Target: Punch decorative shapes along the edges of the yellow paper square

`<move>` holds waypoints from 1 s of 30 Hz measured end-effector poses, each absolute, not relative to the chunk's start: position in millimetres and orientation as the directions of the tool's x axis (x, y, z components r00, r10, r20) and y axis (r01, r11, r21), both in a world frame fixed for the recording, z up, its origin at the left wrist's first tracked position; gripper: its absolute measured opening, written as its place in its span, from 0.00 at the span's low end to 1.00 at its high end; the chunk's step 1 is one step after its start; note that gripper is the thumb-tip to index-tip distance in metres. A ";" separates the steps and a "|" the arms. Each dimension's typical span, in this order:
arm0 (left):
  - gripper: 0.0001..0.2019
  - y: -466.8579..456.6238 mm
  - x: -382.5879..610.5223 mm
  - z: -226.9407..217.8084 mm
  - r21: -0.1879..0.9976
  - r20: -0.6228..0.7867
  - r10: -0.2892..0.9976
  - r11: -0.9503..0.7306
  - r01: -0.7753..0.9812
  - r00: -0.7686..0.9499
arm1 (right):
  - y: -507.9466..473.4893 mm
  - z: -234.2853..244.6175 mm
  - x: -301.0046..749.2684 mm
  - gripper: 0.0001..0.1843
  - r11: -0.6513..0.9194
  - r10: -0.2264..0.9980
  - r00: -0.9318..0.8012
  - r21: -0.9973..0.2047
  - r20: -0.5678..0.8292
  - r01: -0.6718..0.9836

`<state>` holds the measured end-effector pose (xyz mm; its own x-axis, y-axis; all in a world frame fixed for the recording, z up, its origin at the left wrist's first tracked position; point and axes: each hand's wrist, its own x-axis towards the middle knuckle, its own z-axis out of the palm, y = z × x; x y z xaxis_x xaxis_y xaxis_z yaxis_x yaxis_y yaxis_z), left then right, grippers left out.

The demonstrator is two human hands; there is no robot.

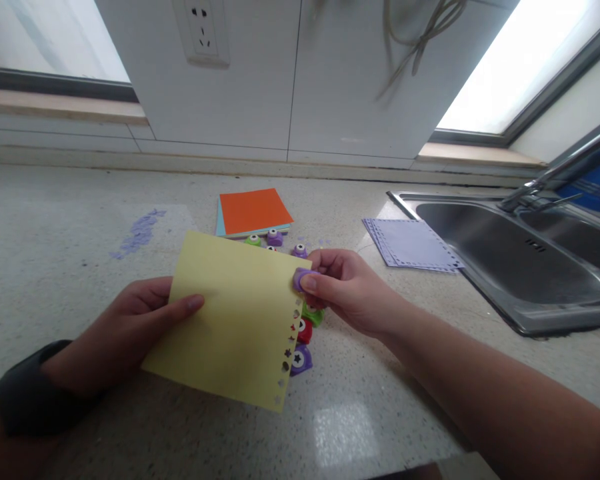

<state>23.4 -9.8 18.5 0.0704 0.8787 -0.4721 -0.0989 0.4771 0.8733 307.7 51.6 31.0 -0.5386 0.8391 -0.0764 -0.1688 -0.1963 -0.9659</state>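
Observation:
A yellow sheet of paper (230,320) is pinched at its left side by my left hand (135,320), thumb on top. Small punched shapes run down the sheet's right edge. My right hand (347,290) grips a purple craft punch (300,279) set on that edge near the upper right corner. Beyond and beneath the paper lie more craft punches: a green one (314,315), a red one (305,331) and a purple one (303,360) at the right edge, with several others behind the top edge, partly hidden.
Behind the punches sits a stack of coloured paper topped with orange (255,210). Purple punched sheets (413,243) lie beside the steel sink (510,260) on the right. Purple paper bits (140,233) are scattered at left on the speckled counter (70,247).

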 end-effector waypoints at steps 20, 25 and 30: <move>0.19 -10.4 22.1 16.8 0.881 -0.468 0.882 0.470 -0.057 0.054 | 50.1 29.5 305.9 0.21 -0.168 0.855 -0.516 -0.969 -0.052 -0.182; 0.17 -11.2 22.8 17.8 0.888 -0.453 0.891 0.455 -0.063 0.045 | 51.3 29.6 307.7 0.20 -0.168 0.863 -0.501 -0.972 -0.063 -0.167; 0.18 -10.9 20.6 15.4 0.902 -0.425 0.905 0.426 -0.066 0.028 | 57.0 32.7 316.5 0.16 -0.146 0.868 -0.491 -0.984 -0.076 -0.106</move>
